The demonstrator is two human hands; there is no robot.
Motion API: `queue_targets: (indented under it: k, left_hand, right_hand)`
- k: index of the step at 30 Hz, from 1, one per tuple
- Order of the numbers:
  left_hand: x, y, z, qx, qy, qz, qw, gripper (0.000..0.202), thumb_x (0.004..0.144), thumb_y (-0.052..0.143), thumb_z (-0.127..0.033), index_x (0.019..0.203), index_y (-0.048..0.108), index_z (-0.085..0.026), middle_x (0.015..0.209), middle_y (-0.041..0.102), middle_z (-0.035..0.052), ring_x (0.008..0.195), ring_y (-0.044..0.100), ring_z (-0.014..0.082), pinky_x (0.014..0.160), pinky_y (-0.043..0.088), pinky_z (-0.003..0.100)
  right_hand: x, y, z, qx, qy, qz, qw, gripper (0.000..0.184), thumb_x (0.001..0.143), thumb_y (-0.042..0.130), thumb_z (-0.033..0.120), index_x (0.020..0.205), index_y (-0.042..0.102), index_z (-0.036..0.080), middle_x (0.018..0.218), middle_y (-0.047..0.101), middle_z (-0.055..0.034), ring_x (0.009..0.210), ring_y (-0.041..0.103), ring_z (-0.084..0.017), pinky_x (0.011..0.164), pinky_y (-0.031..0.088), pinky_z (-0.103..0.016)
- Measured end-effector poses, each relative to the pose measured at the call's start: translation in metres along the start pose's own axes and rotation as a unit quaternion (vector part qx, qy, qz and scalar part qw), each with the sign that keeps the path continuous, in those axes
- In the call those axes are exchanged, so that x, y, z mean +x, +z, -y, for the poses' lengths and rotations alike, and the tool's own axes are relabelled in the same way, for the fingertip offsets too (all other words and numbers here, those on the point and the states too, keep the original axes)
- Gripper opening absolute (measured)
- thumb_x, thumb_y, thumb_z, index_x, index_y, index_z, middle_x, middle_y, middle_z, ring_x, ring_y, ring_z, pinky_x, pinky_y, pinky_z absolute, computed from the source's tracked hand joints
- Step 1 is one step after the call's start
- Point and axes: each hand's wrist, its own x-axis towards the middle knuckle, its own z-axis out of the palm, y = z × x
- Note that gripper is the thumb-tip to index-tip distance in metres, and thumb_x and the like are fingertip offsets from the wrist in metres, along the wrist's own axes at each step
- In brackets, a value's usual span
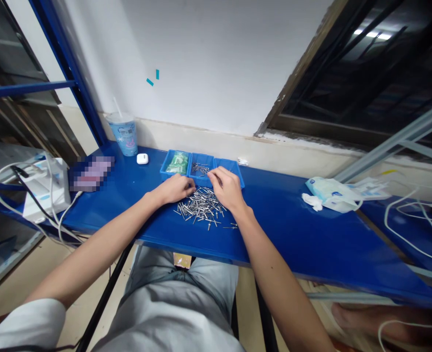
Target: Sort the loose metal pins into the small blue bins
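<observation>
A loose pile of silvery metal pop rivets (202, 206) lies on the blue table. My left hand (178, 188) rests at the pile's left back edge, fingers curled in; what they hold, if anything, is hidden. Over the front rim of a blue three-part tray (216, 177) is my right hand (227, 187), thumb and fingertips pinched together by the middle compartment. Whatever is in that pinch is too small to make out. More rivets (200, 168) lie in the middle compartment. The left compartment holds a green and clear plastic packet (177, 162); the right one is partly covered by my hand.
Behind to the left stand a blue drink cup (124, 134) with a straw and a small white case (142, 159). A power strip (49, 190) with cables sits far left. A pack of wipes (331, 193) lies right. A wall (208, 63) borders the table's back.
</observation>
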Motion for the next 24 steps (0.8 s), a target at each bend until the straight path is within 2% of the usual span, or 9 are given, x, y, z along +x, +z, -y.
queue_targets:
  k: [4, 12, 18, 24]
  left_hand:
    - [-0.0004, -0.0028, 0.0015, 0.002, 0.044, 0.025, 0.999, 0.029, 0.097, 0.055, -0.034, 0.108, 0.075, -0.016, 0.073, 0.072, 0.0043, 0.063, 0.059, 0.0167, 0.063, 0.036, 0.028]
    - [-0.0011, -0.0045, 0.0014, 0.005, 0.073, 0.034, 0.997, 0.029, 0.088, 0.055, -0.018, 0.109, 0.075, -0.015, 0.069, 0.07, 0.0026, 0.06, 0.059, 0.0165, 0.065, 0.038, 0.028]
    - [-0.0004, -0.0022, 0.0038, 0.002, 0.076, 0.028, 0.997, 0.023, 0.093, 0.055, -0.025, 0.103, 0.074, -0.016, 0.073, 0.072, 0.0034, 0.064, 0.06, 0.0161, 0.065, 0.038, 0.028]
    - [-0.0011, -0.0014, 0.0034, 0.006, 0.082, 0.012, 0.997, 0.022, 0.094, 0.052, -0.024, 0.098, 0.072, -0.017, 0.07, 0.069, 0.003, 0.063, 0.058, 0.016, 0.064, 0.035, 0.028]
  right_hand:
    - [0.0, -0.0004, -0.001, 0.001, 0.005, 0.006, 1.0, 0.03, 0.108, 0.046, 0.036, 0.091, 0.067, 0.022, 0.09, 0.069, -0.0058, 0.079, 0.061, -0.019, 0.075, 0.041, -0.033]
    - [-0.0003, 0.0, -0.0011, 0.009, 0.004, 0.012, 1.0, 0.027, 0.107, 0.048, 0.033, 0.091, 0.067, 0.022, 0.089, 0.069, -0.0049, 0.079, 0.06, -0.019, 0.074, 0.041, -0.033]
    - [-0.0006, 0.0002, -0.0006, 0.009, 0.003, 0.015, 1.0, 0.027, 0.107, 0.048, 0.033, 0.091, 0.067, 0.021, 0.089, 0.069, -0.0048, 0.078, 0.06, -0.019, 0.074, 0.041, -0.032]
    - [-0.0004, 0.0006, -0.0009, 0.006, 0.006, 0.022, 1.0, 0.028, 0.107, 0.048, 0.034, 0.091, 0.067, 0.022, 0.09, 0.07, -0.0052, 0.08, 0.061, -0.019, 0.075, 0.041, -0.033]
